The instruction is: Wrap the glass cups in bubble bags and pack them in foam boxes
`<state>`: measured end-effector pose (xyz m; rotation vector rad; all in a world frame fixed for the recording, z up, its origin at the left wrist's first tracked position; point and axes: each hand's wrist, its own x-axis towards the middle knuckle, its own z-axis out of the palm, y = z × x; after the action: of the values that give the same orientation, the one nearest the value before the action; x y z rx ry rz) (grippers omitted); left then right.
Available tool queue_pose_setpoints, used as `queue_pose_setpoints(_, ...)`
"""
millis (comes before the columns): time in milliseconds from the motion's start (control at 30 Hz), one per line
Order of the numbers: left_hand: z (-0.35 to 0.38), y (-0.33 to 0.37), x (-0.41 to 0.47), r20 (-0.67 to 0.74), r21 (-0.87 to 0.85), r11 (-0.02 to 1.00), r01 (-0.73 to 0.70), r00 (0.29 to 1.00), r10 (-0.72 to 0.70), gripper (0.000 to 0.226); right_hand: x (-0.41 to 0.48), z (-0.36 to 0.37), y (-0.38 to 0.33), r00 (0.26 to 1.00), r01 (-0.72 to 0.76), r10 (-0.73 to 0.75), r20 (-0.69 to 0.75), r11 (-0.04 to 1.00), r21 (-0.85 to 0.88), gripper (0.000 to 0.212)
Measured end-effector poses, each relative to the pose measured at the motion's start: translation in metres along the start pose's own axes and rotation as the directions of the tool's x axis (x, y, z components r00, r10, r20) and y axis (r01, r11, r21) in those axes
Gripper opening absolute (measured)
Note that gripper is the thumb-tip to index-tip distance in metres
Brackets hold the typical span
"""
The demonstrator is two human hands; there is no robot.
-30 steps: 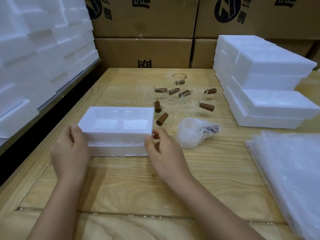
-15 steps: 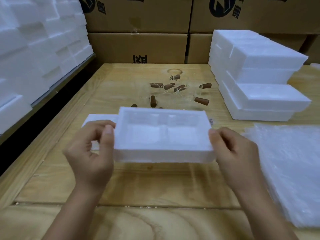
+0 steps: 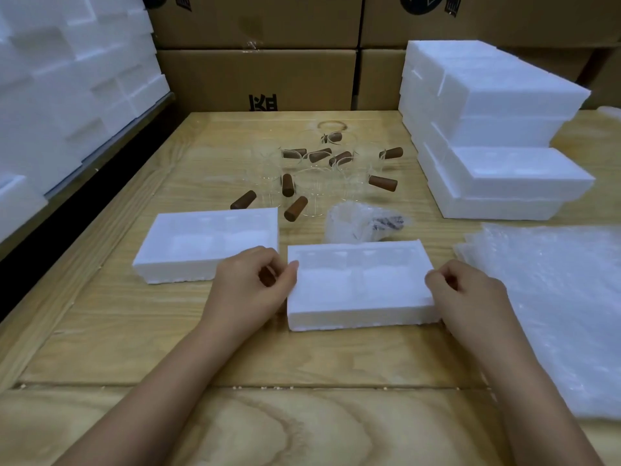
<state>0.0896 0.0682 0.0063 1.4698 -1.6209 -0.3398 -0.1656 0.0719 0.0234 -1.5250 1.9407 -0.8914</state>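
- The left hand (image 3: 252,284) and right hand (image 3: 470,294) have fingers clamped on the ends of the white rectangular foam box half (image 3: 359,287)
- It should sit flat, recesses up

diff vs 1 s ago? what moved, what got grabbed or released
The top foam box half was lifted off the bottom half, carried right and toward the person, and set on the table beside it. The left hand and right hand still grip its ends. Bottom half, wrapped cup, bare glass cups and bubble bags unmoved.
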Motion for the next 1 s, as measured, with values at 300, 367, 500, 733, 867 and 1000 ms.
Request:
queue_pose_setpoints(300,-0.01,0.049,0.035,0.032,0.177,0.979,-0.097,0.995,0.093,0.017,0.049,-0.017,-0.047,0.969,0.199,-0.227,-0.1,0.952,-0.233,0.027)
queue_pose_setpoints(367,-0.005,0.057,0.061,0.223,0.157,0.986,-0.06,0.974,0.024,0.024,0.076,-0.012,-0.054,0.983,0.14,-0.112,0.143,0.968,-0.209,0.03)
queue_pose_setpoints(500,0.016,0.055,0.091,0.507,0.221,0.975,-0.005,0.855,-0.111,0.034,0.104,0.004,-0.052,0.912,0.01,0.002,0.409,1.0,-0.027,0.029)
queue_pose_setpoints(733,0.028,0.035,0.092,0.459,0.029,0.997,0.073,0.885,-0.079,0.017,0.106,0.009,-0.035,0.934,-0.033,-0.086,0.346,0.946,0.324,0.015)
queue_pose_setpoints(867,0.023,0.031,0.092,0.374,-0.087,0.996,0.025,0.927,0.01,0.022,0.097,0.003,-0.042,0.952,0.027,-0.183,0.245,0.849,0.528,0.021)
queue_pose_setpoints(1000,0.021,0.034,0.09,0.136,-0.313,0.945,-0.097,0.98,0.146,0.024,0.091,-0.001,-0.053,0.953,0.143,-0.281,0.116,0.75,0.645,0.019)
